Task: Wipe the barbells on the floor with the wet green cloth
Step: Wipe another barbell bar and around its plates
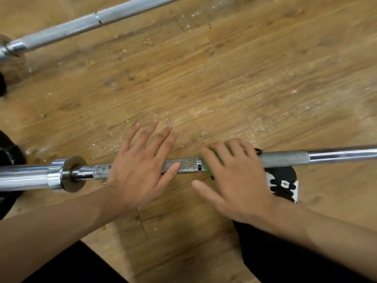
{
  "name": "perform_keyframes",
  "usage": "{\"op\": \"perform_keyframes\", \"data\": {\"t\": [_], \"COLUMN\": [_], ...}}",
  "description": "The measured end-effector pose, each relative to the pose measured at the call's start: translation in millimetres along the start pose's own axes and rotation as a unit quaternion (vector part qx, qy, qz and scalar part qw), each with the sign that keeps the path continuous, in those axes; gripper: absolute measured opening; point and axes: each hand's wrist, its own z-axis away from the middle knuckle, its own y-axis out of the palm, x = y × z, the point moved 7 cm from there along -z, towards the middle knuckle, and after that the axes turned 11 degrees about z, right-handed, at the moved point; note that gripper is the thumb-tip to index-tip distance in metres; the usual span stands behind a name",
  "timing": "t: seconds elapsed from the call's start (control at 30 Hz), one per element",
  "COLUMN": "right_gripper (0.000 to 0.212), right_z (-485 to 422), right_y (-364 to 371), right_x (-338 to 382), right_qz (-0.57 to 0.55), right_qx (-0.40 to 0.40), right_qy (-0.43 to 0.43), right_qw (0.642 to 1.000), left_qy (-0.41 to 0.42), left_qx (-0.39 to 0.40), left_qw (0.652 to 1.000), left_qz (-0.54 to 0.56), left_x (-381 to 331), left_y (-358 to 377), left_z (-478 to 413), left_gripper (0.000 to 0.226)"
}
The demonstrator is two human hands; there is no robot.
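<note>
A steel barbell (187, 165) lies across the wooden floor in front of me, its collar at the left and its knurled grip in the middle. My left hand (140, 162) rests flat on the grip with fingers spread and straight. My right hand (234, 172) lies over the bar further right, fingers extended, pressing the green cloth (210, 166) against the bar. Only a thin strip of the cloth shows beneath the fingers; the hand is blurred. A second barbell (81, 27) lies at the upper left.
A black and white shoe (283, 184) sits under the near bar just right of my right hand. Black weight plates (10, 158) stand at the left edge. The scuffed wooden floor (204, 82) stretches between the two bars.
</note>
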Motion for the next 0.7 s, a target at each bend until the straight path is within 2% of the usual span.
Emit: {"op": "perform_keyframes", "data": {"t": [0.07,0.17,0.33,0.47,0.53,0.63,0.7], "right_gripper": [0.076,0.068,0.072,0.078,0.08,0.079,0.077], "right_z": [-8,-3,27,24,6,-28,-42], "right_y": [5,6,-1,-8,-7,-4,-4], "right_x": [18,-4,-101,-105,-72,-14,-2], "right_qz": [0.017,0.039,0.05,0.023,0.023,0.016,0.015], "right_qx": [0.009,0.021,0.036,0.016,0.017,0.019,0.031], "right_qy": [-0.048,-0.073,0.068,0.14,0.114,0.013,-0.031], "right_qw": [0.999,0.996,0.996,0.99,0.993,1.0,0.999], "left_qy": [-0.004,-0.005,-0.017,-0.035,-0.038,-0.031,-0.027], "left_qx": [-0.003,-0.008,-0.013,-0.013,-0.005,0.005,0.001], "left_qw": [1.0,1.0,1.0,0.999,0.999,0.999,0.999], "left_qz": [-0.001,0.001,0.004,0.001,0.007,0.023,0.027], "left_x": [1,5,10,16,18,24,27], "left_y": [-1,-2,-6,-9,-10,-13,-15], "left_z": [-2,-7,-15,-24,-29,-37,-41], "left_gripper": [0.075,0.076,0.076,0.076,0.077,0.078,0.075]}}
